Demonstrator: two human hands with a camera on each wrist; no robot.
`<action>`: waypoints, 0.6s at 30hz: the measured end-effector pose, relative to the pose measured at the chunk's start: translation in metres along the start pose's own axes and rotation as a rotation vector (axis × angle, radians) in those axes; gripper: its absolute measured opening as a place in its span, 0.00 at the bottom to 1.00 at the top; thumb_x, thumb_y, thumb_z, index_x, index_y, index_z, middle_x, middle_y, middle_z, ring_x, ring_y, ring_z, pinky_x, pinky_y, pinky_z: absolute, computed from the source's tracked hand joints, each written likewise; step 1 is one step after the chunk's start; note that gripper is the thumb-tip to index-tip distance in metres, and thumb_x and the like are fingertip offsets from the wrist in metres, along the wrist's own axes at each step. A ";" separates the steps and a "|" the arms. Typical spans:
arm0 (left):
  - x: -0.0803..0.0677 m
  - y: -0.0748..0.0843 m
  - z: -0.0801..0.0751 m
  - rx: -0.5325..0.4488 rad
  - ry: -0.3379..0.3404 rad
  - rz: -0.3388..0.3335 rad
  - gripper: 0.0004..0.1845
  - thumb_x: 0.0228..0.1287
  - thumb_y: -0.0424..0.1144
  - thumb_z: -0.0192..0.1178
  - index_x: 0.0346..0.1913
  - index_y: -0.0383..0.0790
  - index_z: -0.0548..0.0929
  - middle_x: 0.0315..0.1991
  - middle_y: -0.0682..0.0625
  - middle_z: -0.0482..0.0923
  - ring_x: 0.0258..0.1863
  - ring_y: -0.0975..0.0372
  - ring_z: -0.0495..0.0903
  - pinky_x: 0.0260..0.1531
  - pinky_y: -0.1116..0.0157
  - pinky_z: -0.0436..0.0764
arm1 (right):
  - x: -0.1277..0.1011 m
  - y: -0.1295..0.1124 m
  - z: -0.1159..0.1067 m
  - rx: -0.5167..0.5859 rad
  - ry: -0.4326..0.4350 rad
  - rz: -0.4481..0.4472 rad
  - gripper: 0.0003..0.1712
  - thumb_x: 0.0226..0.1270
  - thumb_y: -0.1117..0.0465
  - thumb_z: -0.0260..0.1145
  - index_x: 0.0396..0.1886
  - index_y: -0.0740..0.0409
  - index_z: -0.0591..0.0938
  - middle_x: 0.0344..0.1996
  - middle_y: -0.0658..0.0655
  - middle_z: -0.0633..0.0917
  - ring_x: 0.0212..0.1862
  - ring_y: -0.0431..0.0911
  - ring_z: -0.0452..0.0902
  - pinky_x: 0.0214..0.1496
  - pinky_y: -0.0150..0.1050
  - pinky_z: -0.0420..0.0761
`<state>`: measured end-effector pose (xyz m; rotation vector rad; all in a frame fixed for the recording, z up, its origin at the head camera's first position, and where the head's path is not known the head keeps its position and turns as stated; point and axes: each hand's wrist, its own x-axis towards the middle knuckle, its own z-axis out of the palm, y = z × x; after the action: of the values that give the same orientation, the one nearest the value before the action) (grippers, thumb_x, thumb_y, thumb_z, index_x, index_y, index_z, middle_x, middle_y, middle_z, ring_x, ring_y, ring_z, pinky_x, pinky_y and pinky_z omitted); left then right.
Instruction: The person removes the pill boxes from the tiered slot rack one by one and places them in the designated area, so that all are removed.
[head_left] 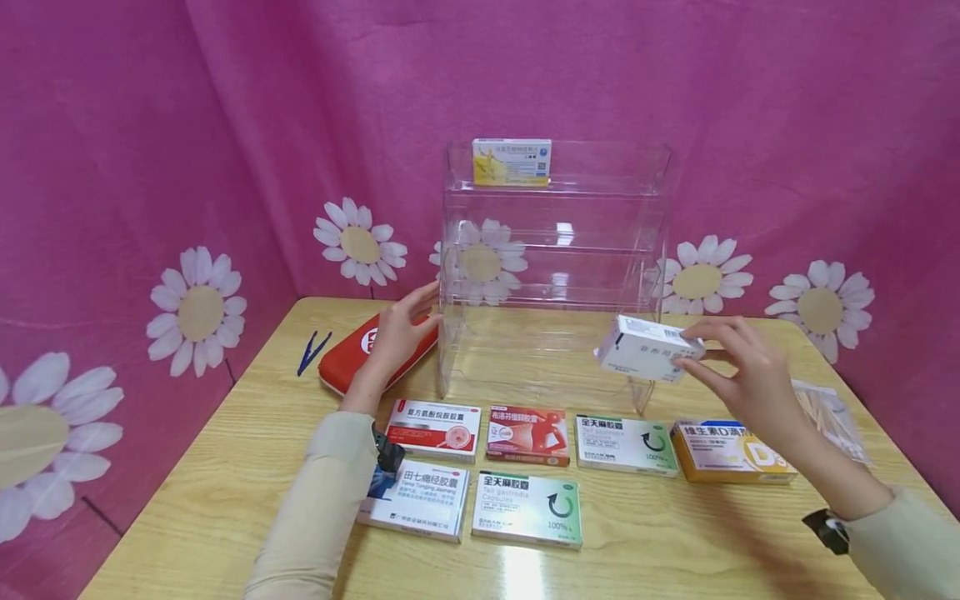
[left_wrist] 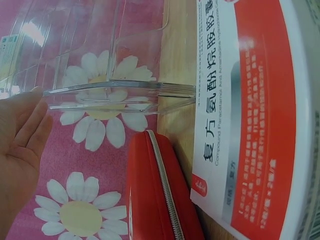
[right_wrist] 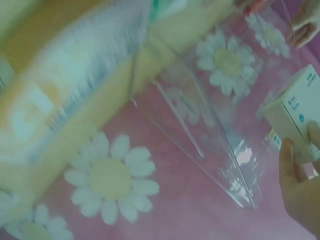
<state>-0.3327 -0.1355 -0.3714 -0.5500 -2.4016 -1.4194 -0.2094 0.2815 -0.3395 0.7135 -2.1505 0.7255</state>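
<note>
Chinese lettering covers six medicine boxes lying flat on the wooden table (head_left: pixel 225 492); one red-and-white box (head_left: pixel 433 428) reads "Compound Paracetamol", and two green boxes (head_left: pixel 527 507) read "Tall gastrodia Capsules". A clear acrylic shelf (head_left: pixel 555 250) holds one yellow box (head_left: pixel 512 162) on its top tier. The right hand (head_left: pixel 742 375) pinches a white box (head_left: pixel 648 348) in the air before the shelf's lower right corner. The left hand (head_left: pixel 397 329), fingers straight, rests against the shelf's left wall, above a red pouch (head_left: pixel 352 358).

Pink daisy-print backdrop (head_left: pixel 675 92); light wooden table (head_left: pixel 225 500).

Head view high, frontal — wrist views close (shared: clear shelf (head_left: pixel 555 250)).
</note>
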 end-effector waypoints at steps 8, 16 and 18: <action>-0.001 0.002 0.001 0.008 -0.002 -0.009 0.30 0.63 0.27 0.63 0.68 0.36 0.71 0.65 0.39 0.75 0.63 0.49 0.78 0.62 0.55 0.78 | -0.051 -0.017 0.005 0.046 -0.127 0.035 0.29 0.31 0.80 0.78 0.40 0.60 0.83 0.39 0.54 0.81 0.43 0.20 0.73 0.43 0.13 0.78; -0.001 0.003 0.001 0.017 -0.003 -0.010 0.30 0.64 0.28 0.62 0.69 0.36 0.71 0.65 0.39 0.75 0.63 0.49 0.77 0.63 0.56 0.78 | -0.079 -0.025 0.009 0.102 -0.219 0.089 0.27 0.37 0.78 0.78 0.39 0.54 0.83 0.39 0.52 0.81 0.40 0.24 0.77 0.36 0.18 0.82; -0.002 0.004 0.001 0.011 -0.006 -0.015 0.30 0.63 0.28 0.63 0.69 0.36 0.71 0.65 0.39 0.75 0.63 0.49 0.77 0.63 0.56 0.78 | -0.085 -0.026 0.009 0.106 -0.243 0.097 0.27 0.37 0.77 0.78 0.39 0.53 0.82 0.39 0.51 0.81 0.41 0.24 0.76 0.35 0.18 0.82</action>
<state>-0.3291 -0.1337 -0.3698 -0.5351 -2.4214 -1.4123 -0.1476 0.2788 -0.4043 0.7912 -2.3946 0.8461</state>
